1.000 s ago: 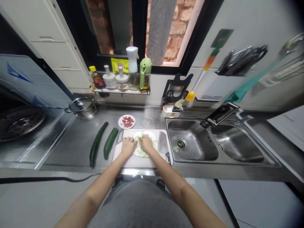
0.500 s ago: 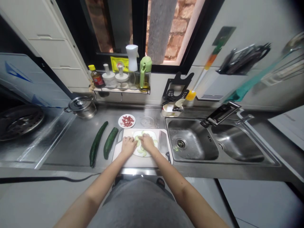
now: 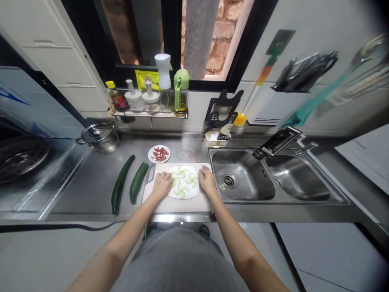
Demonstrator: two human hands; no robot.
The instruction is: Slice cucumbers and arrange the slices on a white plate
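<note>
A white plate (image 3: 186, 187) lies on the pale cutting board (image 3: 165, 206), with several cucumber slices (image 3: 182, 190) arranged on it in small groups. My left hand (image 3: 162, 185) is at the plate's left edge, its fingers curled; what they hold, if anything, is hidden. My right hand (image 3: 207, 181) is at the plate's right side with its fingers bent together, over the knife blade (image 3: 206, 166), which is mostly covered; whether it grips anything is too small to tell. Two whole cucumbers (image 3: 121, 184) lie left of the board. Behind it stands a small plate (image 3: 159, 154) of red pieces.
A double sink (image 3: 243, 174) with a black faucet (image 3: 276, 142) is on the right. A lidded pot (image 3: 100, 137) stands at the back left. Bottles and jars line the wall shelf (image 3: 152, 114). A utensil holder (image 3: 216, 140) sits behind the sink.
My right hand has moved right, off the middle of the plate to its right side, uncovering the slices. My left hand stays near the left edge. The view has shifted slightly.
</note>
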